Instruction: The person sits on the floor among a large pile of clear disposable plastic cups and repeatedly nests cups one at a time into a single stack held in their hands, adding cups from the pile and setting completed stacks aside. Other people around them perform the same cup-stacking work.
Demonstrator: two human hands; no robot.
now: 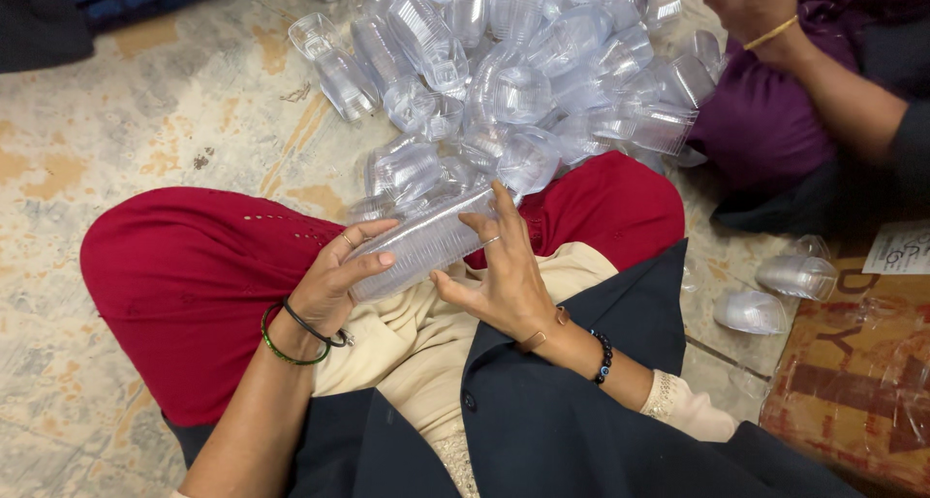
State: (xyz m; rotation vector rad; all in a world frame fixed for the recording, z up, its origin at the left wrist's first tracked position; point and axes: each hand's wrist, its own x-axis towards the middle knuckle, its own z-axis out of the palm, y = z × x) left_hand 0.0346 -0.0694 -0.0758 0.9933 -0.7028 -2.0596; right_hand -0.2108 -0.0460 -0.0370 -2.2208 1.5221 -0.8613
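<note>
Person sits cross-legged on a worn, mottled beige stone floor (174,101), red trousers, dark jacket over cream top. Both hands hold a nested stack of clear ribbed plastic containers (418,244), lying tilted across the lap, upper end toward the pile, lower end toward the left knee

Left hand (334,280): fingers wrapped over the lower end of the stack, thumb pressed on its side, clamped on it. Green and black bangles on that wrist

Right hand (504,275): fingers spread apart and laid along the upper part of the stack, index tip near its top end, thumb underneath; grip on the stack, looser than the left

Progress, as judged from how things lie: one stack of several nested pieces is built and in hand. A big loose heap of clear plastic containers (513,62) lies on the floor toward the far edge, just beyond the knees, mostly unstacked, though a few short nested runs show in it. So most of the pieces look unsorted; only a small share gathered

Two loose clear plastic cups (775,290) lie on the floor at the right, beside a brown cardboard box wrapped in clear film (852,382) at the near right corner

A co-worker in a purple garment sits at the far right; that person's hand (746,4) with a gold bangle is at the heap's edge. Cannot tell what it holds
</note>
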